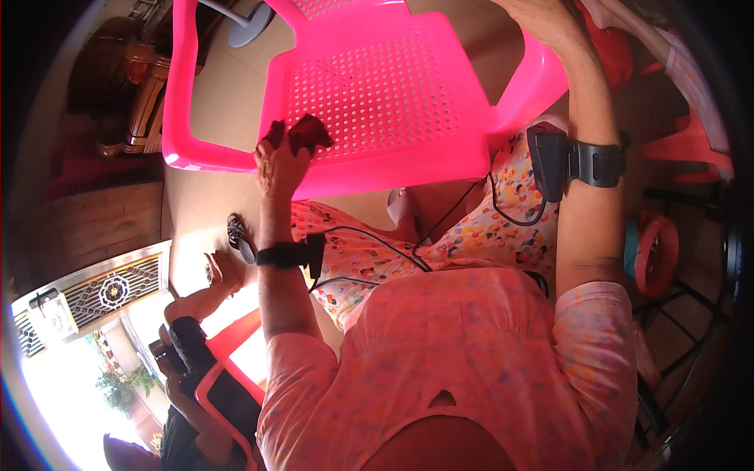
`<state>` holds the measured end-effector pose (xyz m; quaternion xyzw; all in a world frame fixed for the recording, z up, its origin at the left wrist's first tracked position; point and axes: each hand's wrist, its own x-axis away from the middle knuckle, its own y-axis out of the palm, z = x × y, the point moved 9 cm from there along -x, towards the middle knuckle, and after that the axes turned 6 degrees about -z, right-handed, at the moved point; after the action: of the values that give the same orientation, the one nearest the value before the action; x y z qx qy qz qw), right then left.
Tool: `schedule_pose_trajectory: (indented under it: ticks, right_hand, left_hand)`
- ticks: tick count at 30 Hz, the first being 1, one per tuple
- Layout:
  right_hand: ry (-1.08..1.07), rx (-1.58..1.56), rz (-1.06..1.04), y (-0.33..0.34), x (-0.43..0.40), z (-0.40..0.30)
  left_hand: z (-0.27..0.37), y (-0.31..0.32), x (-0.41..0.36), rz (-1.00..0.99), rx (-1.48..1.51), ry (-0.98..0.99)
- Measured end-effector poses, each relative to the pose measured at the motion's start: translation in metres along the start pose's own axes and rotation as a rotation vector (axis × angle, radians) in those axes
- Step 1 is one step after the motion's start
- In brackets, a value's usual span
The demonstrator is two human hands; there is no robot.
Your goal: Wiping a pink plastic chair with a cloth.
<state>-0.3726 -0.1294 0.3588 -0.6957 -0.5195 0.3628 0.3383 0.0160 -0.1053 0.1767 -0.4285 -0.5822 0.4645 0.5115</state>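
A bright pink plastic armchair (383, 168) with a perforated seat fills the upper middle, right in front of my knees. My left hand (280, 165) holds a dark red cloth (311, 132) against the seat's front left corner, beside the left armrest. The cloth lies partly over the seat holes. At the top edge, above the chair's right armrest (536, 73), is my right hand (533, 17). Its fingers are cut off by the frame, so what they touch is hidden.
Black cables (377, 247) run over my lap from straps on both forearms. A dark sandal (238, 238) lies on the floor at left. Another person (200, 377) sits in a red chair at lower left. Carved wooden furniture (144, 100) stands at upper left; a black metal frame (677, 312) at right.
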Motion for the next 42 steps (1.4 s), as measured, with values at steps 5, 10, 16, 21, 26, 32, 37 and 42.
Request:
schedule_pose_trajectory:
  ticks: [5,10,16,21,26,32,37,42]
  right_hand:
    - [0.007,-0.007,-0.024,0.002,-0.002,0.001]
    - [-0.025,-0.005,-0.015,0.001,-0.002,-0.002]
    - [-0.036,0.017,0.026,0.000,-0.003,0.004]
    - [-0.044,0.024,0.017,-0.001,-0.002,-0.003]
    - [-0.081,0.011,0.056,0.000,-0.002,-0.006]
    - [-0.099,-0.020,0.073,0.005,-0.006,0.000]
    - [-0.131,-0.107,0.076,0.003,-0.007,0.004]
    - [-0.093,-0.011,0.102,0.000,-0.003,-0.004]
  left_hand:
    - [-0.024,0.002,-0.011,0.018,0.040,-0.154]
    - [-0.008,-0.002,-0.007,0.239,-0.122,0.017]
    - [0.061,0.009,0.024,0.102,-0.046,0.231]
    - [0.131,0.015,0.071,0.210,0.119,0.487]
    - [0.183,0.000,0.098,0.072,0.349,0.585]
    - [0.132,0.001,0.081,0.170,0.271,0.487]
    - [0.049,-0.002,0.048,0.285,0.122,0.202]
    - [-0.008,-0.009,0.028,0.286,0.071,0.014]
